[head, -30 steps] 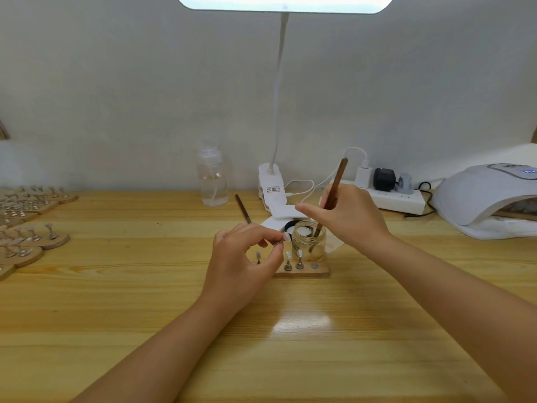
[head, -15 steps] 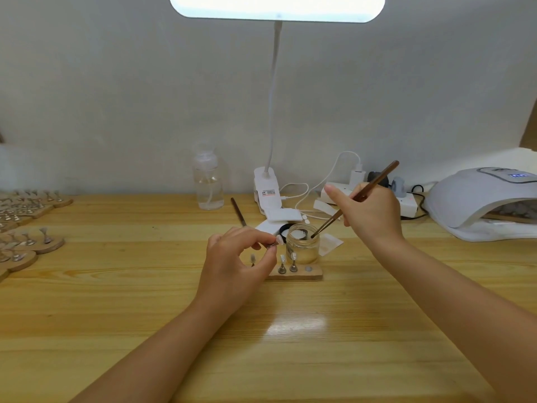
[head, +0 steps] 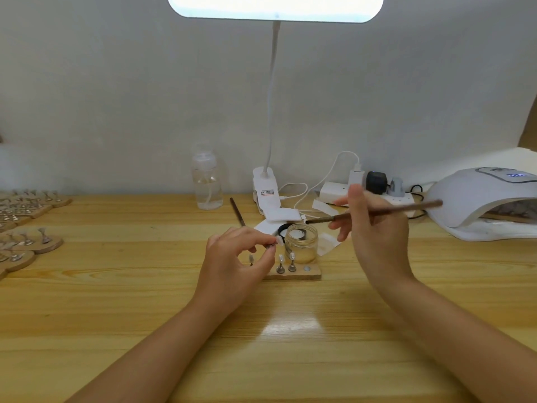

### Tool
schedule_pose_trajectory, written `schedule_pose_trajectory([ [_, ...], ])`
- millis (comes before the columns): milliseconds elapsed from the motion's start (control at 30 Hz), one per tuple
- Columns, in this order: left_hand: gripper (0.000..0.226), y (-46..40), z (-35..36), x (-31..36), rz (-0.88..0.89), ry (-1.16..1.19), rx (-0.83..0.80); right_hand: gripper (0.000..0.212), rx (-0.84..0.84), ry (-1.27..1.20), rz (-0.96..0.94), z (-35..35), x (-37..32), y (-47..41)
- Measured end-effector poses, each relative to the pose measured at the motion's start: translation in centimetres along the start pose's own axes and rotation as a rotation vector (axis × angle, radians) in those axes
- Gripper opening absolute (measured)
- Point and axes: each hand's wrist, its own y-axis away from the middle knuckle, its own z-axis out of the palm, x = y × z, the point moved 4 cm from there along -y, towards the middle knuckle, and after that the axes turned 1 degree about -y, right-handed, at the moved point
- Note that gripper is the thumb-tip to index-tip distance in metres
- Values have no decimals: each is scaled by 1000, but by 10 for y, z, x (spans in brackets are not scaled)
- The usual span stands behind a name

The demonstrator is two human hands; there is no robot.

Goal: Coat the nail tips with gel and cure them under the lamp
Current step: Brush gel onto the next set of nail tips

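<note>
My left hand (head: 236,258) pinches a small metal stand with a clear nail tip (head: 278,241) just left of the glass gel jar (head: 301,242). My right hand (head: 374,234) holds a brown brush (head: 374,212) almost level above the jar, its tip pointing left. In front of the jar lies a small wooden holder (head: 302,275) carrying two more nail tips on metal stands (head: 286,261). The white curing lamp (head: 482,199) sits at the far right with a board inside its opening.
Wooden boards with several nail stands (head: 26,225) lie at the left edge. A clear bottle (head: 207,183), a clip desk lamp base (head: 266,190), a power strip (head: 363,193) with cables, a second brush (head: 237,212) and white pads (head: 282,215) stand behind the jar.
My right hand has lifted the brush out of the jar and swung it from upright to nearly level. My left hand kept its pinch on the nail tip stand.
</note>
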Motion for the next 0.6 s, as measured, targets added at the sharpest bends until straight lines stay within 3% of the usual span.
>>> schedule_pose_trajectory([
  [200,20,0,1,-2,-17,-29,5,29,-220,107,-192,9,0,28],
  [300,21,0,2,-3,-6,-33,-4,26,-245,156,-313,13,-8,32],
  [600,19,-1,3,-3,1,-71,-1,39,-254,175,-386,19,-7,37],
])
